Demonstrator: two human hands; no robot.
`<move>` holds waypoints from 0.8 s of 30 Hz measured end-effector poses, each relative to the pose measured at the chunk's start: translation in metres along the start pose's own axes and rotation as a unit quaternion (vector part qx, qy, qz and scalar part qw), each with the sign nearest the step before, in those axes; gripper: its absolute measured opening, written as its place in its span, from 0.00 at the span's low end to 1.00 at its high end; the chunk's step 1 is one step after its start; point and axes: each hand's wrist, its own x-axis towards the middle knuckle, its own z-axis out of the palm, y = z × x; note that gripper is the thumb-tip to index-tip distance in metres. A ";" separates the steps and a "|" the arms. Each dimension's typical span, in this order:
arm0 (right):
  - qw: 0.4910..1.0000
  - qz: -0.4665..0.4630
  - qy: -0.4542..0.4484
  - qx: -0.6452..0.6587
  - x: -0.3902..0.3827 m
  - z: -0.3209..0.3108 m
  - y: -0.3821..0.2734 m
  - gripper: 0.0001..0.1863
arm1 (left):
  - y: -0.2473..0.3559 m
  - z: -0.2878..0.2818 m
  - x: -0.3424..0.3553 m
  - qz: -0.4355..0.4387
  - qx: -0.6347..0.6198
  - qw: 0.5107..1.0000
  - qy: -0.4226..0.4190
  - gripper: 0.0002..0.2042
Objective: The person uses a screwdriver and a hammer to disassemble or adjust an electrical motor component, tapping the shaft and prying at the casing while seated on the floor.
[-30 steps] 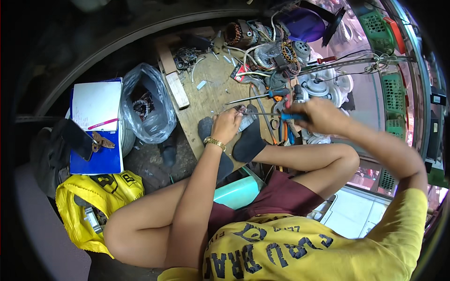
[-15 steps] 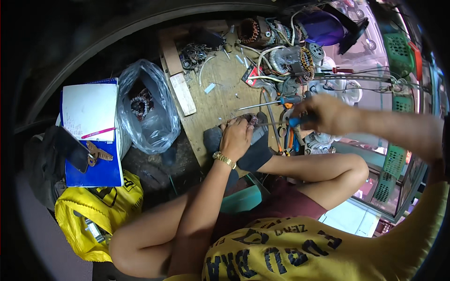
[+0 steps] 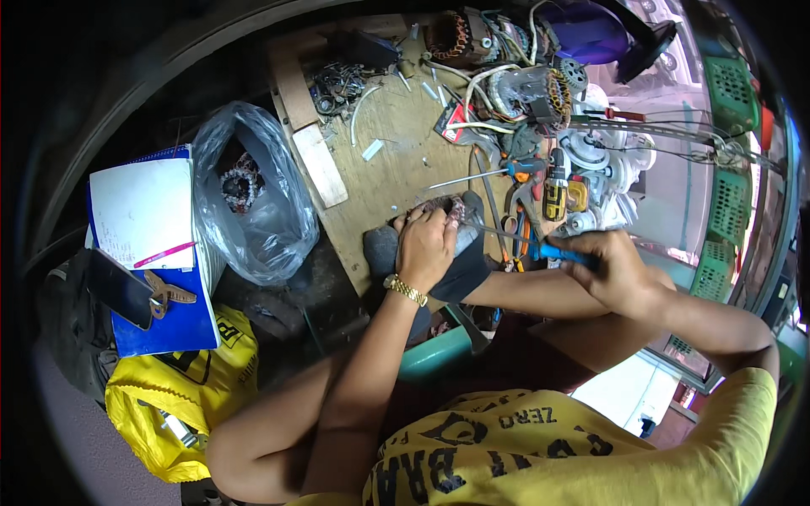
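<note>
My right hand (image 3: 623, 268) is wrapped round the blue handle of a screwdriver (image 3: 553, 251), to the right of my left hand. The long thin shaft runs left to a small reddish-brown wound motor core (image 3: 456, 207). Over that core my left hand (image 3: 424, 243) is closed, its fingers pressing it down between my dark-socked feet (image 3: 381, 250). The core's underside is hidden, and the screwdriver's tip is too small to make out against it. A second screwdriver (image 3: 472, 178), with a blue and black handle, lies on the wooden board (image 3: 396, 160) just beyond.
At the back right stand motor stators (image 3: 531, 91) with white cables. A yellow drill (image 3: 555, 192) and pliers (image 3: 523, 229) lie right of my feet. Loose metal scraps (image 3: 337, 88) sit far left. A clear plastic bag (image 3: 283, 228) and a blue notebook (image 3: 169, 325) are at left.
My right hand has come down and nearer to me with the screwdriver, whose shaft now slants to the core. My left hand stays on the core. The view has shifted slightly.
</note>
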 end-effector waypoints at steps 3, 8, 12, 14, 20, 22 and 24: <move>0.993 -0.072 0.093 -0.017 -0.022 0.035 0.025 0.18 | 0.004 0.005 -0.001 0.000 0.012 1.000 -0.006 0.11; 0.983 -0.091 0.157 -0.028 -0.042 0.052 0.032 0.18 | 0.010 0.006 -0.005 -0.007 0.028 1.000 -0.002 0.13; 0.979 -0.098 0.160 -0.074 -0.047 0.050 0.017 0.16 | 0.010 0.002 -0.009 -0.026 0.028 0.999 -0.033 0.14; 0.975 -0.113 0.174 -0.078 -0.048 0.048 0.018 0.15 | 0.007 0.001 -0.012 -0.011 0.048 0.999 -0.010 0.15; 0.967 -0.121 0.128 -0.185 -0.097 0.049 0.025 0.21 | 0.022 0.022 -0.023 0.020 0.105 0.994 -0.014 0.18; 0.966 -0.157 0.135 -0.153 -0.145 0.030 0.016 0.22 | 0.005 0.020 -0.024 -0.026 0.077 0.996 0.044 0.18; 0.941 -0.217 0.259 -0.014 -0.193 0.021 0.036 0.22 | 0.009 0.013 -0.018 -0.052 0.073 0.994 0.062 0.19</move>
